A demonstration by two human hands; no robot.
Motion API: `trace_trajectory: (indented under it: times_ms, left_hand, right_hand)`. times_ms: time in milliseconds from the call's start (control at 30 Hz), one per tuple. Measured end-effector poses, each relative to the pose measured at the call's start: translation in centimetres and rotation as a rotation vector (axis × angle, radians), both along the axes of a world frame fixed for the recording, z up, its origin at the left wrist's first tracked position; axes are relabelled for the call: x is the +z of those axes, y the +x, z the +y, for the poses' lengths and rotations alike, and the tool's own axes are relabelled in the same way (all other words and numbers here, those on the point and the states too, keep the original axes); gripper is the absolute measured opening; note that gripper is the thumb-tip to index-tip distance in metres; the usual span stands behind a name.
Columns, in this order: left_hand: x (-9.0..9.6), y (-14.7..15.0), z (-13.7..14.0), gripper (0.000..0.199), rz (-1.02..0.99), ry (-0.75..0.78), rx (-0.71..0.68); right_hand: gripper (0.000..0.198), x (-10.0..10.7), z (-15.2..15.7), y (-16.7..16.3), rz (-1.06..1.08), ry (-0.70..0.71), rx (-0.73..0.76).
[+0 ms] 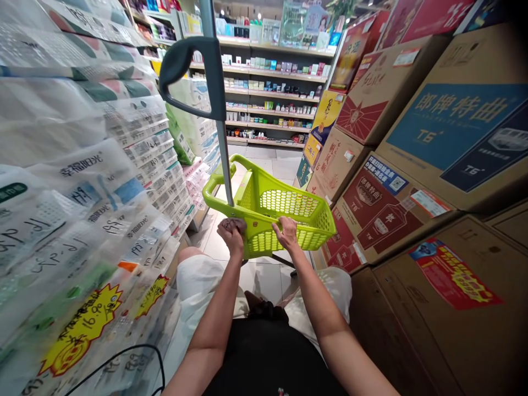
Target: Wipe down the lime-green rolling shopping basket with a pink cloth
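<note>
The fingers of the left hand are bunched around a greyish-brown cloth, which they press against the outside of the green basket, near its handle end. The fingers of the right hand are curled over the basket's near rim and grip it, further along the same side.

From the left, wrapped packs are piled high beside the person, some with handwritten prices and yellow star-shaped price tags. Next comes the dark pull handle, standing up on its grey pole from the basket's left end. The basket itself is upright on the tiled floor, between the person's knees and the shelves of small packets beyond. On the right, stacked cartons rise close to the basket's far end.

The step in hand looks like wiping down the basket's near side, with the right hand as the steadying one. The next move, as I judge it, calls for the right hand to keep the rim from rolling away while the cloth follows the wall across its open lattice without snagging.
</note>
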State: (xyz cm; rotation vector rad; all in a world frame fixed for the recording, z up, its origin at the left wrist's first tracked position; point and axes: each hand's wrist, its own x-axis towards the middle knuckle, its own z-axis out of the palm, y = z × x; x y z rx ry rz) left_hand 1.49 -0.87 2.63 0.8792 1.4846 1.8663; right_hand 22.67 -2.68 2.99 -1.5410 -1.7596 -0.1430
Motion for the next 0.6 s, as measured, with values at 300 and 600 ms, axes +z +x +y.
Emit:
trace_trajectory:
  times_ms: [300, 600]
  left_hand:
    - [-0.1, -0.4, -0.4, 0.022, -0.172, -0.055, -0.015]
    - [0.2, -1.3, -0.4, 0.023, -0.524, -0.287, -0.126]
  right_hand:
    - [0.029, -0.1, 0.0, 0.0, -0.019, -0.009, -0.005]
    - [0.028, -0.1, -0.2, -0.2, -0.033, 0.022, -0.029]
